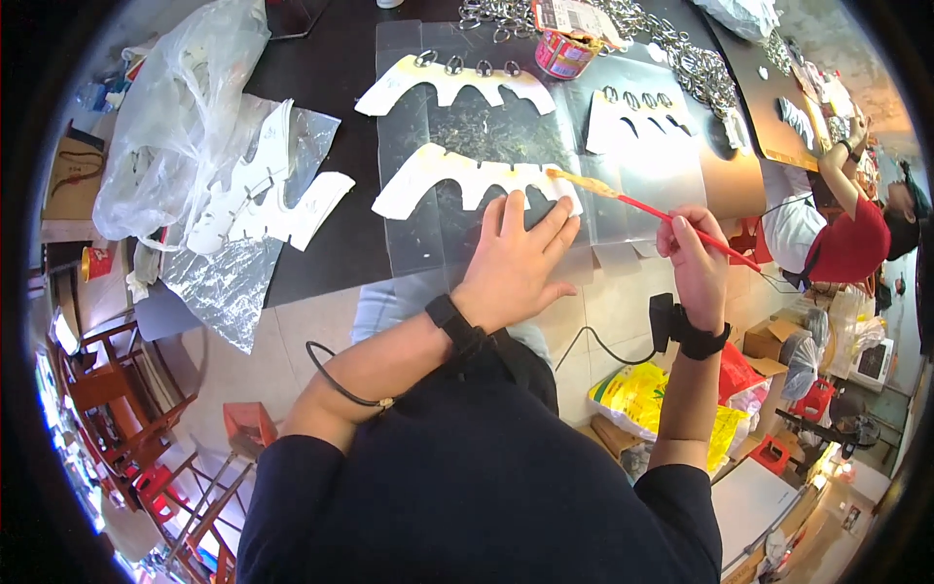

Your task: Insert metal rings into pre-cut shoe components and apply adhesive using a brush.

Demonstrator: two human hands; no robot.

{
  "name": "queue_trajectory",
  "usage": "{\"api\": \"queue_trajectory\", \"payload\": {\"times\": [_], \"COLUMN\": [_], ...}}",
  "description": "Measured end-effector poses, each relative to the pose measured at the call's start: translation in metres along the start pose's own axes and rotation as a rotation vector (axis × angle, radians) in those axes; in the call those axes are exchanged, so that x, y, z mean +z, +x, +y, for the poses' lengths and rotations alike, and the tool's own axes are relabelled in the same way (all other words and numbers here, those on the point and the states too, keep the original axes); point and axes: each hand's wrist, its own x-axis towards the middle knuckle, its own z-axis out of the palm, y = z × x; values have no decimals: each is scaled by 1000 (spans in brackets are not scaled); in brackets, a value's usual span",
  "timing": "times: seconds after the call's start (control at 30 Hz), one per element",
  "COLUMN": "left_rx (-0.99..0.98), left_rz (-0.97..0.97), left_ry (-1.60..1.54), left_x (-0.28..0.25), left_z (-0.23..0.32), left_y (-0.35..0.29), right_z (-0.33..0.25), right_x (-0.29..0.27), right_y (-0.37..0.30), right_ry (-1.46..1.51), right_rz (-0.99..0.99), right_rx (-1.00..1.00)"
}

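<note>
My left hand lies with its fingers spread on the lower edge of a white, scalloped strip on a clear sheet. In my right hand is a slim red-handled brush, gripped by its handle. The brush's yellowish tip touches or hovers just over the strip's upper right edge; I cannot tell which. Farther back lies a similar white strip with metal rings along its top edge. To its right, a white piece also bears several rings and is partly washed out by glare.
A pink tub stands at the back beside heaped metal rings. Crumpled plastic bags and more white cut pieces lie at the left. At the far right, a person in red works at another table.
</note>
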Motion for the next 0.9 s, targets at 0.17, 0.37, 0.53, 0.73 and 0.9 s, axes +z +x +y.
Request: {"api": "queue_trajectory", "payload": {"times": [0.17, 0.37, 0.53, 0.73, 0.9], "left_rx": [8, 6, 6, 12, 11], "left_rz": [-2, 12, 5, 23, 22], "left_ry": [6, -6, 6, -4, 13], "left_x": [-5, -1, 0, 1, 2], "left_z": [2, -1, -1, -1, -2], "left_y": [2, 1, 1, 0, -1], "right_z": [9, 0, -2, -8, -5], "right_x": [-1, -9, 1, -10, 0], "right_y": [-6, -13, -7, -15, -9], "right_ry": [17, -94, -161, -205, -163], "right_rz": [-10, -64, -41, -86, -68], "right_rx": [-53, -86, -130, -120, -137]}}
